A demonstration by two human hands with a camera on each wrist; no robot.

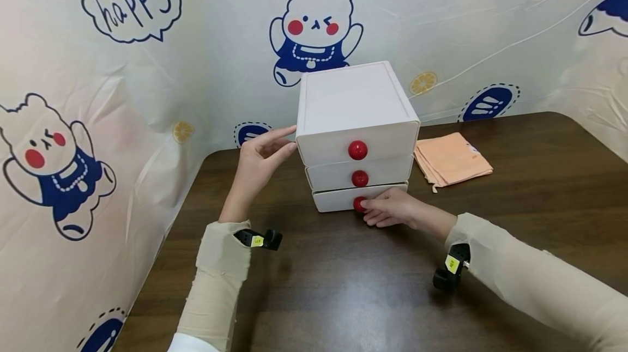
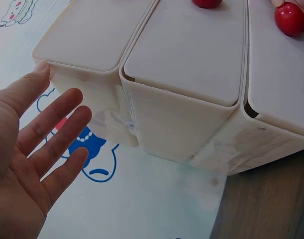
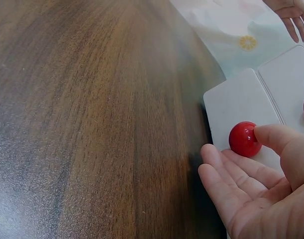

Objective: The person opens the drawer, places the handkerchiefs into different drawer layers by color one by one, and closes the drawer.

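left hand (image 1: 257,158) open-fingered at drawer unit (image 1: 355,107) edge | right hand (image 1: 392,209) grip pinching bottom knob (image 3: 244,139) | table (image 1: 343,286) bare in front

Head view: looks forward and down from above the table (image 1: 343,286), fairly far back; the drawer unit (image 1: 355,107) sits toward 12 o'clock.
Left wrist view: very near, facing the unit's left side (image 2: 181,124), palm at 8 o'clock.
Right wrist view: low and close, over the tabletop (image 3: 92,124); bottom red knob (image 3: 244,139) at 3 o'clock.
Shared: all three show the drawer unit; both wrist views and the head view catch the bottom knob.
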